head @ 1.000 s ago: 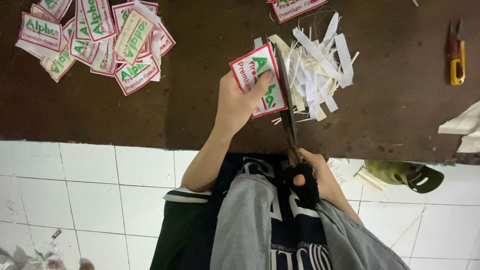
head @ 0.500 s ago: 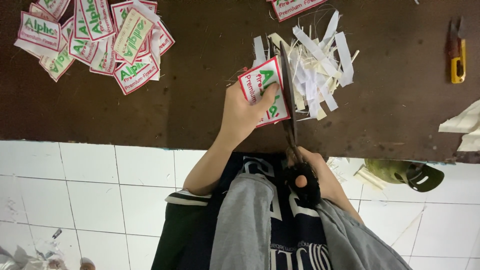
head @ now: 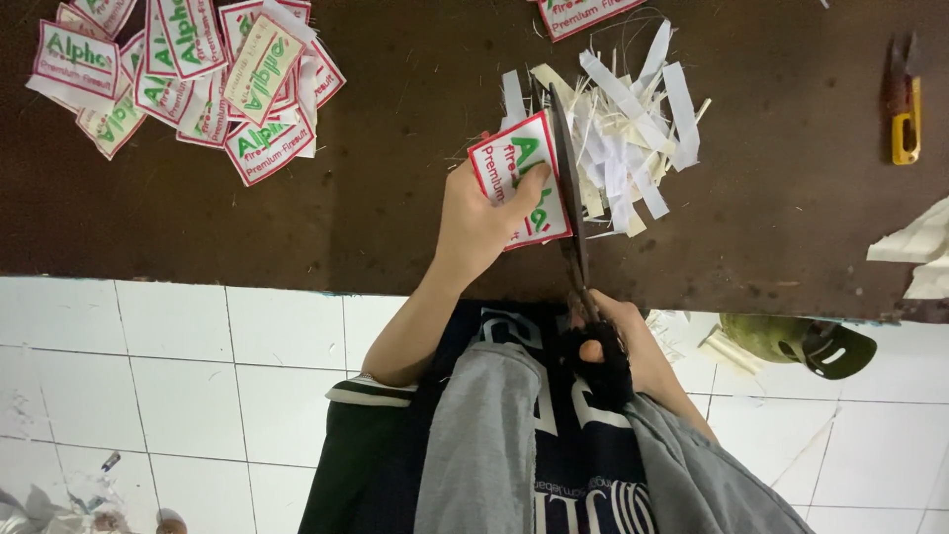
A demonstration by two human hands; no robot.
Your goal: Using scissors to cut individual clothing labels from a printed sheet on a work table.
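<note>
My left hand (head: pixel 477 220) pinches a white cloth label with a red border and green and red print (head: pixel 512 166), held over the dark brown table (head: pixel 395 208). My right hand (head: pixel 623 341) grips the black handles of long scissors (head: pixel 570 198). Their blades run along the label's right edge. Beyond the blades lies a heap of white and cream strips (head: pixel 623 129).
A pile of several matching labels (head: pixel 188 79) lies at the far left of the table, and one more label (head: pixel 583 12) sits at the top edge. A yellow thread snipper (head: pixel 905 104) and a white scrap (head: pixel 919 252) are at the right. White tiled floor lies below.
The label has shifted a little in my left hand and the scissor blades have advanced further along its right edge.
</note>
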